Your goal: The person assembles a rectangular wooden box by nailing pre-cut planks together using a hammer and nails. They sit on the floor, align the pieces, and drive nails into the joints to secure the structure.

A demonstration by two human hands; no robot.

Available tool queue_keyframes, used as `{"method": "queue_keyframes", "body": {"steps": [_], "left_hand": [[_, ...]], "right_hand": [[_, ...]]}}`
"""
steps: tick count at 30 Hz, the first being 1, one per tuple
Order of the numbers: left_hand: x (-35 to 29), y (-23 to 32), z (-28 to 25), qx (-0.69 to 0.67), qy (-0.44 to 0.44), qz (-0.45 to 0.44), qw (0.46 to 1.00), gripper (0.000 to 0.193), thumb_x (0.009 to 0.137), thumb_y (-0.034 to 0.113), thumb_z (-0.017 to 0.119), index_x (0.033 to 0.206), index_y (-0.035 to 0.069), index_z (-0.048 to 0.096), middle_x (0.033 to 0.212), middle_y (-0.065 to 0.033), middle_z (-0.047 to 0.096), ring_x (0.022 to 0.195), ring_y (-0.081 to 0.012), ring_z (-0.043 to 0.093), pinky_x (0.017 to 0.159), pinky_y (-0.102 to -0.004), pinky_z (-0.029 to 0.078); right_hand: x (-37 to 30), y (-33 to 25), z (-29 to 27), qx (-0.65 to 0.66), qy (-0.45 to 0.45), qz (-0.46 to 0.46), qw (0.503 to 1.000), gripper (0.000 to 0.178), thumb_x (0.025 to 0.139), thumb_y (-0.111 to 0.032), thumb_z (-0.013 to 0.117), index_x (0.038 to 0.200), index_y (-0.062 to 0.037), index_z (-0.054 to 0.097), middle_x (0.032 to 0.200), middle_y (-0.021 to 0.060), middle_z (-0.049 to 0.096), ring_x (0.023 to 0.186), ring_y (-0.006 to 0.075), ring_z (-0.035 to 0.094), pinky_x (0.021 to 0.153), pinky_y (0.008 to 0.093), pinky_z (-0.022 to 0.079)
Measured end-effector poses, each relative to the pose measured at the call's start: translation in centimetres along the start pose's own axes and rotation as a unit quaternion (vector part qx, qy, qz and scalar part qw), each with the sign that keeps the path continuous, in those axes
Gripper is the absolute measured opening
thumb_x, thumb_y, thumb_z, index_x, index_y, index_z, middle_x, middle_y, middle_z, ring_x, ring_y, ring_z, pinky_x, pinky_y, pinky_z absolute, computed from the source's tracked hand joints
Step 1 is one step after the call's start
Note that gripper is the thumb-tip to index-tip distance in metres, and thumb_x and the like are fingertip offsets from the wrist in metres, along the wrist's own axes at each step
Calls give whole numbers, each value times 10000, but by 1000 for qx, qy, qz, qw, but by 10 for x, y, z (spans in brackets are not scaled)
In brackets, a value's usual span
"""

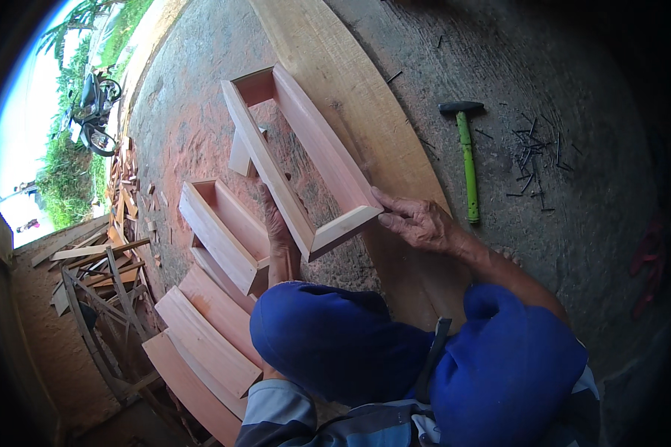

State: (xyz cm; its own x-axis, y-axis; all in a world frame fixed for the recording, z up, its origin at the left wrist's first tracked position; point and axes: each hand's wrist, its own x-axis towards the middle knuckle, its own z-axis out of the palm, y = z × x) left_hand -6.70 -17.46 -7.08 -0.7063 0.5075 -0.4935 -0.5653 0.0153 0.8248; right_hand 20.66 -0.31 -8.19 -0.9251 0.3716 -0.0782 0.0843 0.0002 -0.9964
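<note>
A long rectangular wooden frame [322,138] of pale pinkish boards with mitred corners is tilted up in front of me. My left hand [279,237] supports its left long side from below, fingers partly hidden behind the board. At the near right corner, my right hand [421,223] grips the frame between thumb and fingers. Part of a second, similar wooden frame [227,237] shows just left of my left hand. Behind the held frame, a short wood block [240,155] is partly covered.
A wide plank [350,74] runs along the concrete floor under the frame. To the right lie a green-handled hammer [467,164] and scattered dark nails [531,153]. Loose boards [209,339] are stacked at lower left, near scrap wood [101,261]. A motorcycle [95,112] stands outside.
</note>
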Motion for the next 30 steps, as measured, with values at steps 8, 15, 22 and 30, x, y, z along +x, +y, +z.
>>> {"method": "queue_keyframes", "body": {"steps": [8, 15, 22, 30], "left_hand": [[-20, 11, 62, 42, -7, 87, 995, 588, 1044, 540, 551, 1374, 53, 560, 1088, -86, 703, 927, -177, 713, 830, -311, 609], [-12, -2, 93, 125, -47, 135, 982, 479, 1060, 337, 611, 1361, -30, 547, 1178, -123, 698, 987, -181, 700, 868, -323, 598], [40, 0, 130, 126, -109, 106, 980, 530, 1078, 386, 556, 1393, -36, 501, 1216, -172, 677, 988, -212, 709, 868, -353, 607], [47, 0, 119, 180, -69, 181, 964, 517, 1084, 340, 557, 1430, -31, 456, 1304, -198, 613, 1123, -232, 648, 966, -362, 544]], "right_hand": [[-4, 20, -3, -215, 69, -73, 971, 595, 925, -109, 670, 1503, -92, 529, 1367, 192, 631, 1238, 361, 620, 1068, 432, 489], [0, 23, -4, -428, 120, -137, 885, 709, 777, -31, 703, 1455, -174, 553, 1424, 107, 584, 1291, 311, 585, 1065, 515, 450], [20, 48, -35, -430, 143, -124, 882, 497, 818, -78, 701, 1302, -155, 616, 1359, 85, 603, 1289, 282, 577, 1060, 477, 424], [-44, 35, -103, -265, 293, 30, 918, 188, 969, -168, 637, 1100, -57, 714, 1014, 175, 702, 959, 377, 688, 828, 432, 556]]}}
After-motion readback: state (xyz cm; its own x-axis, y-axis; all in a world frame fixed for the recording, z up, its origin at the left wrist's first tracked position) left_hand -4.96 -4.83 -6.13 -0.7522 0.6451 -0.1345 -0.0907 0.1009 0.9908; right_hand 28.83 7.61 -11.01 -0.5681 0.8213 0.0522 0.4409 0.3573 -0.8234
